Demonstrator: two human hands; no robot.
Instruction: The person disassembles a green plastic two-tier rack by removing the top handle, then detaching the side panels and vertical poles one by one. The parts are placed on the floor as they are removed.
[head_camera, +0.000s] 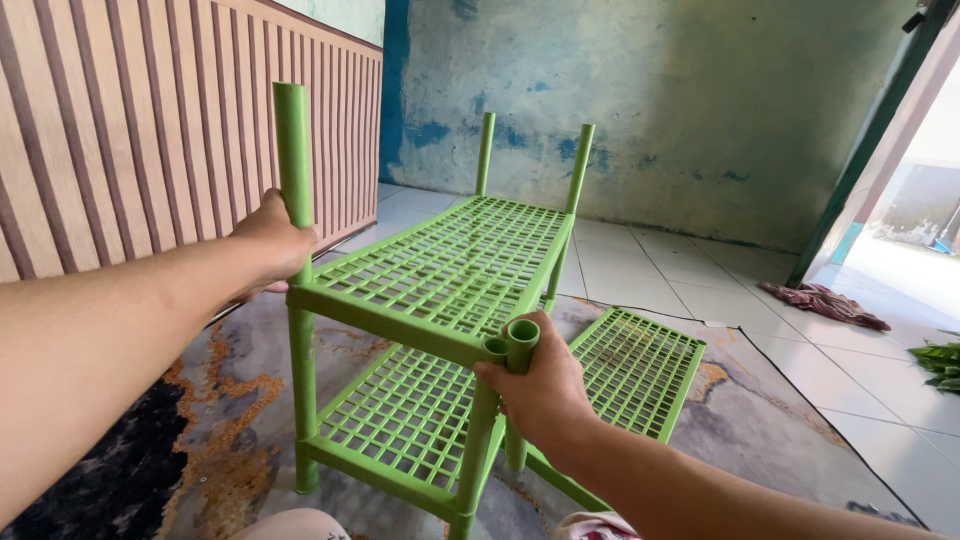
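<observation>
Nearest the camera, the two bare forearms run out from the bottom corners toward a green plastic rack (440, 330). The rack stands on a patterned rug (200, 440), beside a striped wall panel (120, 130), with white floor tiles (700, 270) beyond. It is the largest thing here: two lattice shelves, one above the other, joined by round tube posts, with three posts rising above the upper shelf.

A loose lattice shelf (635, 370) of the same green lies on the rug just right of the rack, its near edge tucked behind the right wrist.

The left hand (272, 245) is wrapped around the tall front-left post (292, 150), fingers clamped on it just above the upper shelf. The right hand (540, 385) grips a short loose tube (520, 345) held upright against the front-right corner socket; its fingers are closed round the tube.

The rack looks light and hollow, fairly stiff in the posts but likely to flex at the push-fit joints, and the smooth plastic may be a little slippery. The posts close to a shelf corner seem the firmest places to hold.

Farther off lie a crumpled cloth (825, 303) and some green leaves (940, 365) near the open door.
</observation>
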